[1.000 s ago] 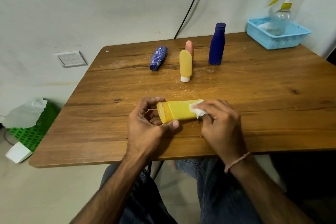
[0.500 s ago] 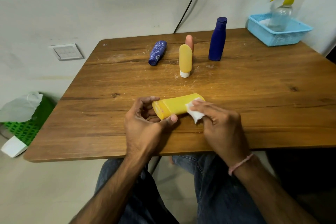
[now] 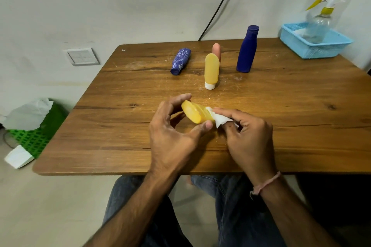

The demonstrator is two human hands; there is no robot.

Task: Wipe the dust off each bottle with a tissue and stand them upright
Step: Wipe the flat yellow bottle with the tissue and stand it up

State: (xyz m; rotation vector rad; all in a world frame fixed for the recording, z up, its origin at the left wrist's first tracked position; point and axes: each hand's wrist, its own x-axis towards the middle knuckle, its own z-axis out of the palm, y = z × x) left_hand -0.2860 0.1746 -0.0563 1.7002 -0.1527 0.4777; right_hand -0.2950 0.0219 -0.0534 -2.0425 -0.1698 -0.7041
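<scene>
Holding yellow bottle in left hand, thumb and curled fingers clamping its flat end, tilting it over wooden table. Pinching white tissue in right hand, pressing it against yellow bottle's right side. Seeing well behind yellow bottle: yellow tube standing on white cap, pink tube just behind it, dark blue bottle standing back-right, patterned blue bottle lying back-left. White print too blurred for reading.
</scene>
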